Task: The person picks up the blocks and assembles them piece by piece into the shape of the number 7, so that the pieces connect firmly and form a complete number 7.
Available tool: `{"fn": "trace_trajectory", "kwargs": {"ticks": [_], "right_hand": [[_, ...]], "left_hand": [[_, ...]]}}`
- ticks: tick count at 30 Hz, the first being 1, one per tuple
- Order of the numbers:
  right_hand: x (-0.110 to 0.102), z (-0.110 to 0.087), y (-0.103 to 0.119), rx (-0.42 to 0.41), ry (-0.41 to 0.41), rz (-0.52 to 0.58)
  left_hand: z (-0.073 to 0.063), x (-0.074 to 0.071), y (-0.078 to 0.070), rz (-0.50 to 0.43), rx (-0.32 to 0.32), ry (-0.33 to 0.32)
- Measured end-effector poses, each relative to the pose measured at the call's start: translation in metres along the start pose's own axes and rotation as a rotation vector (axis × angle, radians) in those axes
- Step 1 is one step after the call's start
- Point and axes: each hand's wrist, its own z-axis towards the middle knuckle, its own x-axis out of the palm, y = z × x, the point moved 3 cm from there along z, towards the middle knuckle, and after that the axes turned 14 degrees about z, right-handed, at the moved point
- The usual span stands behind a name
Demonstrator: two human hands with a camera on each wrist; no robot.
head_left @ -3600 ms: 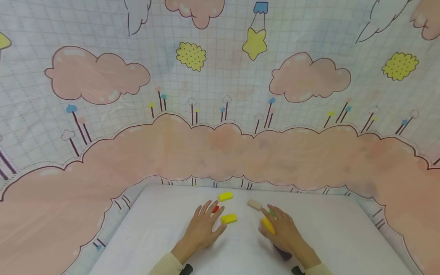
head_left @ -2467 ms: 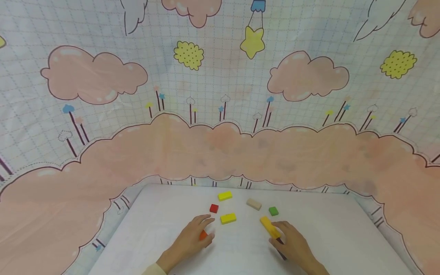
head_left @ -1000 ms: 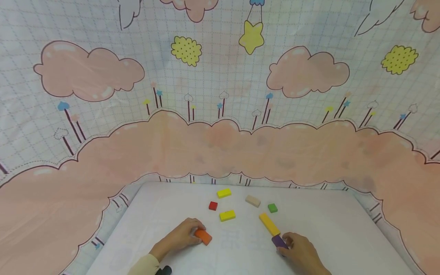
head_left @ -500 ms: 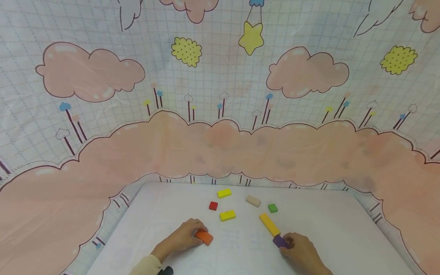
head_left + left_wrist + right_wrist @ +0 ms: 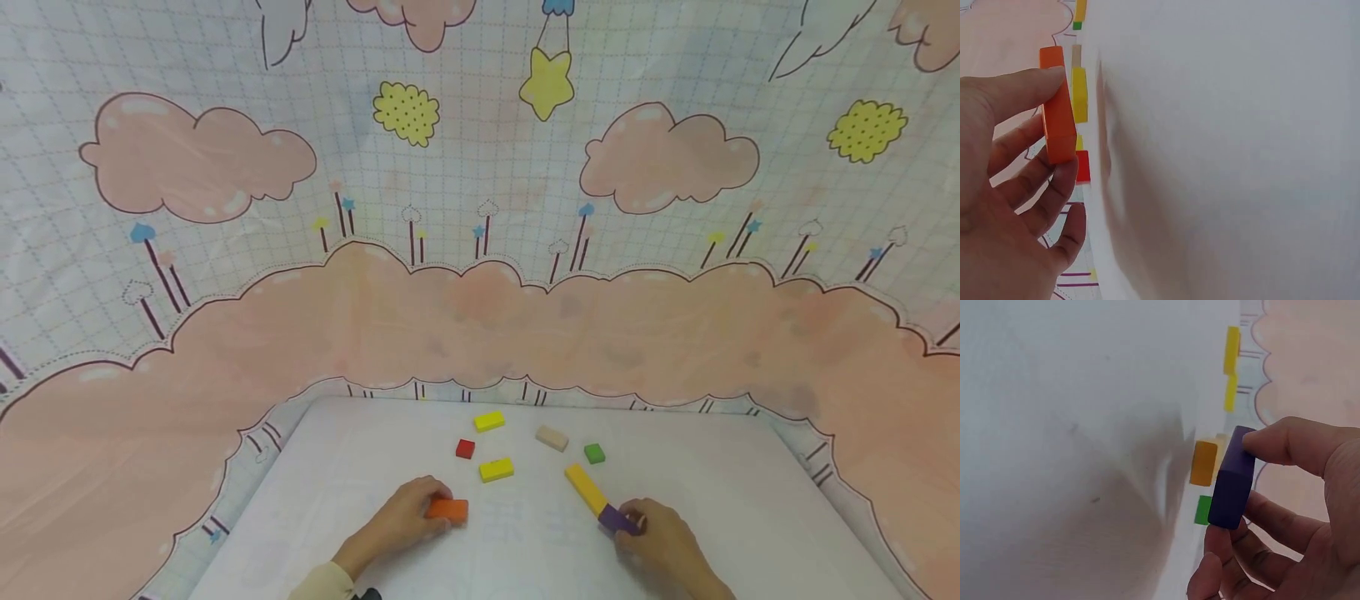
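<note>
My left hand (image 5: 405,517) pinches an orange block (image 5: 450,511) between thumb and fingers at the left front of the white table. The left wrist view shows the orange block (image 5: 1058,109) raised off the surface, its shadow apart from it. On the right, my right hand (image 5: 662,537) pinches a purple block (image 5: 618,521) by its sides. In the head view the purple block overlaps the near end of a long orange-yellow block (image 5: 587,489). From the right wrist, the purple block (image 5: 1233,478) shows in front of the orange-yellow block (image 5: 1204,462).
Two yellow blocks (image 5: 496,470) and a small red block (image 5: 465,449) lie beyond the left hand. A beige block (image 5: 552,438) and a small green block (image 5: 595,453) lie beyond the orange-yellow one. A cloud-patterned cloth (image 5: 480,325) rises behind the white table (image 5: 525,558).
Both hands have left their spread pose over the blocks. The left hand has taken up the orange block and turned it level; the right has picked up the purple block and is turning it.
</note>
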Motion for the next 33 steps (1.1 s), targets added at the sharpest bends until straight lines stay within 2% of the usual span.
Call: {"fn": "trace_trajectory", "kwargs": {"ticks": [8,18,28,33], "right_hand": [[-0.004,0.003,0.005,-0.055,-0.020,-0.018],[-0.006,0.005,0.014,-0.140,-0.039,-0.021],[-0.005,0.004,0.027,-0.298,-0.075,-0.023],[-0.002,0.003,0.033,-0.359,-0.055,-0.018]], "left_hand": [[-0.002,0.000,-0.013,-0.005,-0.037,-0.037],[-0.004,0.004,-0.028,-0.023,-0.035,-0.047],[-0.007,0.003,-0.044,-0.039,-0.027,-0.059],[-0.007,0.001,-0.052,-0.045,-0.033,-0.056]]}}
